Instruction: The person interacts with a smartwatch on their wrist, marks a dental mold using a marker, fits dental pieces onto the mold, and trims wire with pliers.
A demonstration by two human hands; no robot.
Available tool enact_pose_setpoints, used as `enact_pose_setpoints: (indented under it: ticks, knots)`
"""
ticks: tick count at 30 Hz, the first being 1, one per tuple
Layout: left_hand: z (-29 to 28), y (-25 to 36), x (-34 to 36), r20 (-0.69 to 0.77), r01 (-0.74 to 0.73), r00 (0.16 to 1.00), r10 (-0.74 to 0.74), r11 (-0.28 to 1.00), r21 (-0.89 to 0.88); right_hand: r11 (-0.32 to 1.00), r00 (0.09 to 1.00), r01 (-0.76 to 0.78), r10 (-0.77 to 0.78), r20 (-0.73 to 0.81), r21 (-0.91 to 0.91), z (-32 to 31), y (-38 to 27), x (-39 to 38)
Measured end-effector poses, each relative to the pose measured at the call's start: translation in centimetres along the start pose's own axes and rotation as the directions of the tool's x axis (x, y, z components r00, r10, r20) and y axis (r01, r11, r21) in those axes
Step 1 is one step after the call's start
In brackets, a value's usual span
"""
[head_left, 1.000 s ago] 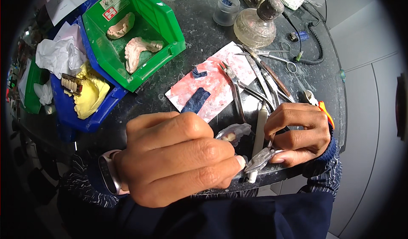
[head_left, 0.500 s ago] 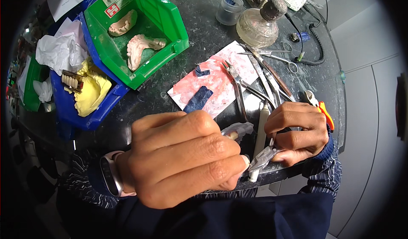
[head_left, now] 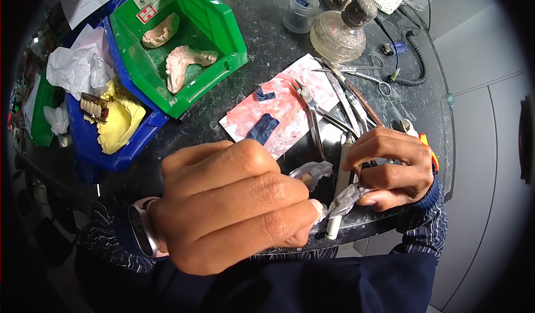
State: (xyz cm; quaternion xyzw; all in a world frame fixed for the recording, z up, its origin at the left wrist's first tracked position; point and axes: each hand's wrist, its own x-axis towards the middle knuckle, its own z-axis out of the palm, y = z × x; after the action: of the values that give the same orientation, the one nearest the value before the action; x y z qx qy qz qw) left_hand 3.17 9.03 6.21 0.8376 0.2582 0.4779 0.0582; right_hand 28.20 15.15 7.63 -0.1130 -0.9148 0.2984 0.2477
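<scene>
My left hand (head_left: 234, 210) is closed, knuckles up. A small pale bit shows at its fingertips, but what it holds is mostly hidden. To its right, my right hand (head_left: 393, 165) pinches a crumpled greyish translucent wrapper (head_left: 344, 200) between thumb and fingers. The wrapper's near end stands just apart from my left fingertips. Beyond the left fingers lies a clear plastic bag (head_left: 319, 171) with a yellowish piece in it. A white-handled tool (head_left: 334, 224) runs beneath the wrapper.
Pliers (head_left: 314, 118), scissors (head_left: 365, 74) and several slim tools lie by a pink-stained sheet (head_left: 290, 98) with dark blue strips (head_left: 263, 128). A glass burner (head_left: 337, 37) stands behind. A green bin (head_left: 237, 34) holds dental casts (head_left: 181, 68); a blue bin (head_left: 120, 160) holds a yellow cast (head_left: 125, 118).
My left hand has drawn slightly left, and a small gap now shows between its fingertips and the wrapper. My right fingers have shifted a little and the wrapper has turned.
</scene>
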Motion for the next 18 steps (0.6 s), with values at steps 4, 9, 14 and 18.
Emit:
enact_pose_setpoints:
  ticks: [4,9,14,18]
  knots:
    - [0.0,0.1,0.1,0.007,-0.002,1.000,0.002,1.000,-0.002,1.000,1.000,0.020,-0.020,0.011,-0.012,0.0,0.0,0.0]
    - [0.0,0.0,0.2,0.029,0.003,1.000,-0.003,1.000,-0.003,1.000,1.000,0.026,-0.026,-0.002,-0.003,0.2,0.0,-0.1]
    - [0.0,0.0,0.0,0.041,0.019,0.999,-0.020,1.000,0.023,0.996,0.996,0.085,-0.086,0.005,0.031,0.5,1.1,0.1]
    - [0.1,0.4,0.5,0.023,-0.020,1.000,0.020,1.000,-0.020,0.993,0.995,0.103,-0.103,0.000,-0.048,-0.1,-0.1,-0.5]
